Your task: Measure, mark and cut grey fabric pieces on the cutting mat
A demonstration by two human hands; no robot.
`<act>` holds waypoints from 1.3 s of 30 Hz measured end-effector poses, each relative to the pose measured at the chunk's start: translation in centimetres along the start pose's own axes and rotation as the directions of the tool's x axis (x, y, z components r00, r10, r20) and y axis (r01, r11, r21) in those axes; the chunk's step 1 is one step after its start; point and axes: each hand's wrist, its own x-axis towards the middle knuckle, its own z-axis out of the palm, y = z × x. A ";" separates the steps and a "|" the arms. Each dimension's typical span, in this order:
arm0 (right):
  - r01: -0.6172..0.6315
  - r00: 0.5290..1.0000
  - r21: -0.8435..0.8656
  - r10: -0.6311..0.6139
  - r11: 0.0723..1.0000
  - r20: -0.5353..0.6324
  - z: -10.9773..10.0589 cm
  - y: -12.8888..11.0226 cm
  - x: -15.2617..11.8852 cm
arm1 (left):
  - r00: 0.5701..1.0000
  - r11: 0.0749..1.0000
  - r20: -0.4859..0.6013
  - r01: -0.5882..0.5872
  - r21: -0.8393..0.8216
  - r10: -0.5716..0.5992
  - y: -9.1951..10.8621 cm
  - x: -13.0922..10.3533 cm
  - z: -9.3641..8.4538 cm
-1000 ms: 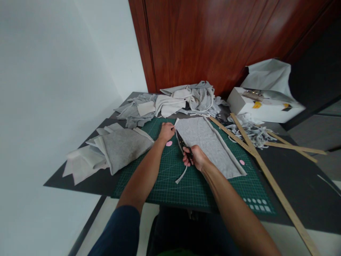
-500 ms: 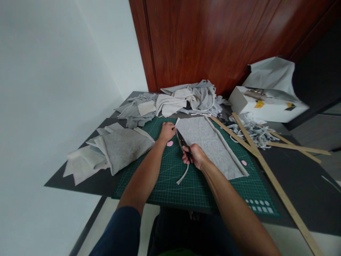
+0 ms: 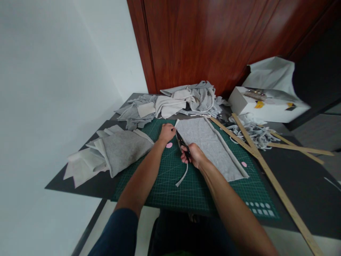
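Observation:
A grey piece of fabric (image 3: pixel 213 147) lies on the green cutting mat (image 3: pixel 160 185), its long right edge rolled or folded. My right hand (image 3: pixel 194 153) is closed round the handles of black scissors (image 3: pixel 181 139), whose blades point up along the fabric's left edge. At the fabric's upper left corner, my left hand (image 3: pixel 167 132) pinches the edge near the blade tips. A narrow fabric strip (image 3: pixel 182 177) hangs down below the right hand onto the mat. Beside the left wrist lies a small pink piece (image 3: pixel 169 145).
Folded grey fabric (image 3: pixel 125 149) lies left, and a heap of pieces (image 3: pixel 176 101) lines the back. Wooden rulers (image 3: pixel 274 177) cross the right side near a pile of thin strips (image 3: pixel 253 133). A white box (image 3: pixel 266 106) stands at the back right.
The view has shifted very slightly. My right hand with the scissors has moved a little to the left; my left hand keeps its pinch at the corner.

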 end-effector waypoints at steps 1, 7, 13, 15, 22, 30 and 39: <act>-0.002 1.000 0.005 0.002 1.000 0.004 0.0 0.1 0.0 | 1.000 1.000 0.003 0.008 0.012 -0.008 0.1 0.3 -0.1; -0.020 1.000 0.017 0.020 1.000 0.021 -0.2 0.2 0.3 | 0.996 0.993 0.059 0.058 0.105 -0.065 0.3 3.4 -0.7; -0.026 0.999 0.028 0.025 0.999 0.042 -0.3 0.0 0.5 | 0.996 0.996 0.002 0.089 0.004 -0.089 -0.9 3.9 0.0; -0.020 0.999 0.029 0.019 0.999 0.049 -0.4 0.1 0.2 | 0.998 0.998 -0.027 0.050 -0.037 -0.051 -1.5 3.5 0.5; 0.142 0.986 -0.150 -0.127 0.978 0.105 -5.1 0.5 -3.1 | 1.000 1.000 0.011 -0.010 -0.030 0.010 -2.3 3.0 1.6; 0.238 0.824 -0.715 -0.527 0.658 -0.210 -9.9 0.4 -0.1 | 0.999 0.998 0.023 0.027 0.052 -0.028 -1.0 2.5 1.9; 0.070 0.793 -0.952 -0.595 0.299 -0.129 -11.5 3.9 -4.6 | 0.994 0.995 0.057 0.088 0.041 -0.091 1.9 -0.4 0.7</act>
